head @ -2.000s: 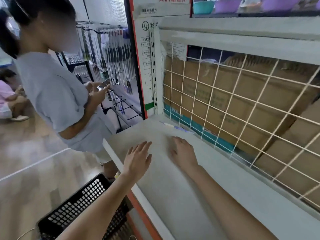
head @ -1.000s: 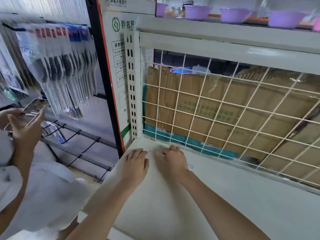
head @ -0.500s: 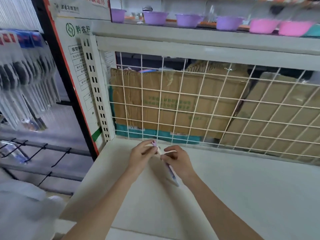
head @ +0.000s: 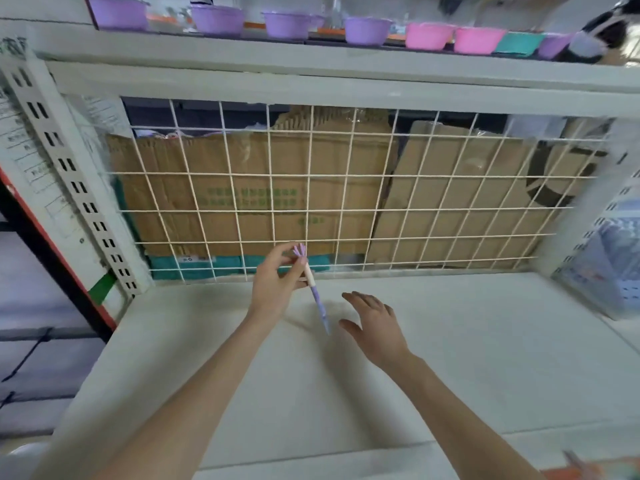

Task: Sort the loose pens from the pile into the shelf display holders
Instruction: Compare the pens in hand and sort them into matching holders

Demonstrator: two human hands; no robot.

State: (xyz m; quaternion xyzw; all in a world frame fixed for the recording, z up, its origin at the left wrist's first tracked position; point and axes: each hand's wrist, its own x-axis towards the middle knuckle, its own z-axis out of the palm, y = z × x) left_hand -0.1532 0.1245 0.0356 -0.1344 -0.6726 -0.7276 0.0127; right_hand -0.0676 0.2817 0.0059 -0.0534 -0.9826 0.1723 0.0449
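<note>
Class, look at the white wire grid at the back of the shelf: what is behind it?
Behind the wire grid stand brown cardboard boxes with a teal strip at the bottom left. Anything behind the boxes is covered.

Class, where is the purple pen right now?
In the head view, the purple pen is pinched in the left hand, above the white shelf, before the wire grid.

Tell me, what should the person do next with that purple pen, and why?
Probably carry the purple pen off to a holder. The left hand already pinches it near its top, lifted off the white shelf; the right hand is open and empty. No holder shows clearly here, so where it goes is uncertain.
</note>
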